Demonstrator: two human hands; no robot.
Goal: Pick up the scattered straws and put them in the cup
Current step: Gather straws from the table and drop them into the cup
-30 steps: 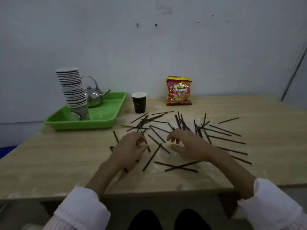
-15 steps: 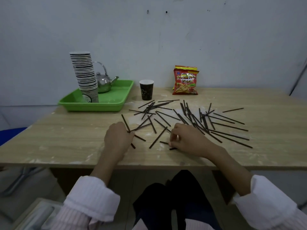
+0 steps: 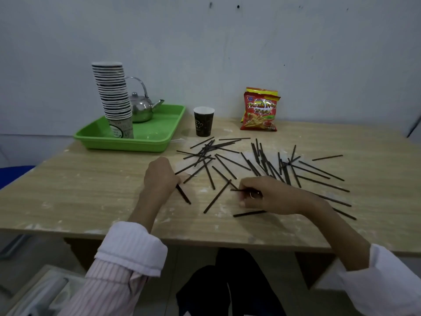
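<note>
Several thin dark straws lie scattered across the middle and right of the wooden table. A dark paper cup with a white rim stands upright behind them, left of centre. My left hand rests on the table at the pile's left edge, fingers curled round a straw that sticks out toward me. My right hand lies lower right of the pile and pinches a straw that points left. Another straw lies under that hand.
A green tray at the back left holds a tall stack of paper cups and a metal kettle. A red snack bag leans against the wall. The table's front edge runs just below my wrists.
Both hands have drawn back toward the front edge and closed on straws. The view has tilted down and pulled back, showing more of the table's front.
</note>
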